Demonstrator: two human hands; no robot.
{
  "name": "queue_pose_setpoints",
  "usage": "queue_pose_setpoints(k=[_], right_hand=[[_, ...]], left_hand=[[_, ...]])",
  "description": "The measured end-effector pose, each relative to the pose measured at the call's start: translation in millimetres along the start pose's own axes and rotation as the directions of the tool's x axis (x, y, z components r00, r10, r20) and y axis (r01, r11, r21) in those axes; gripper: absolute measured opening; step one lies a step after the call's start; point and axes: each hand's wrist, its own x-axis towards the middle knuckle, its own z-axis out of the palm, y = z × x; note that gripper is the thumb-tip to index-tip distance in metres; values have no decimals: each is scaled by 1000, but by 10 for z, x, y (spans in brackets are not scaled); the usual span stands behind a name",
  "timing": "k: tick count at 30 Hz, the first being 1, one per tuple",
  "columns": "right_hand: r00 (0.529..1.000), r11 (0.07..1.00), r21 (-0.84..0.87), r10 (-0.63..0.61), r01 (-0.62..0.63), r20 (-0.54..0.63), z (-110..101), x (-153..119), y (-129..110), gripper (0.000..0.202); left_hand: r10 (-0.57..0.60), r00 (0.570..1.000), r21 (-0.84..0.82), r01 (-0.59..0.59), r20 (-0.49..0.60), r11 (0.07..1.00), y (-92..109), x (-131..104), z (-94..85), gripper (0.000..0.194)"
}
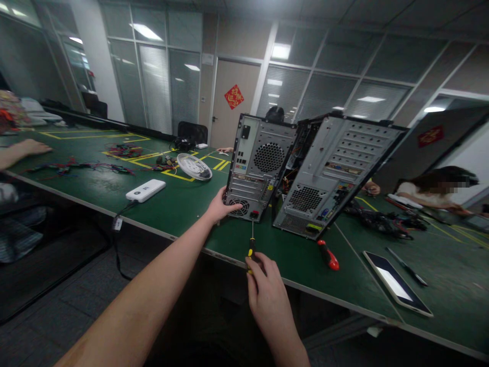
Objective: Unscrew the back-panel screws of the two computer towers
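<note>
A computer tower (250, 176) stands upright on the green table, its rear panel with ports and round vents facing me. My left hand (221, 206) grips its lower left edge, with the thumb across the bottom fan grille. In my right hand (267, 283) is a yellow and black screwdriver (251, 245), the fingers closed round its handle. The blade points up to the bottom edge of the rear panel, near the red and black power switch area. Whether the tip sits in a screw is too small to tell. A second computer tower (328, 178) leans slightly, just to the right.
On the table (183, 204) lie a white power bank (145, 190) with a cable, a white plastic basket (194, 167), a red-handled tool (328, 256), a phone (397, 283), a dark pen-like tool (406, 266) and bundled cables (382, 219). Other people sit at left and right.
</note>
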Motion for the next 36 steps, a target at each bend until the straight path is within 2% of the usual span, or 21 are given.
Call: queue_pose_setpoints(k=[7,18,36], right_hand=[[1000,1000,2,3,-3,12,31,-23,23,43],[1000,999,-29,-14,14,6,31,-19,45,39],[999,999,7,34,-34,-25,38,-17,61,31]], left_hand=[[-5,1000,17,5,0,1000,-7,2,-5,100],[-16,1000,30,16,-2,999,2,1,-8,103],[-17,1000,-9,17,-6,1000,38,-17,3,103]])
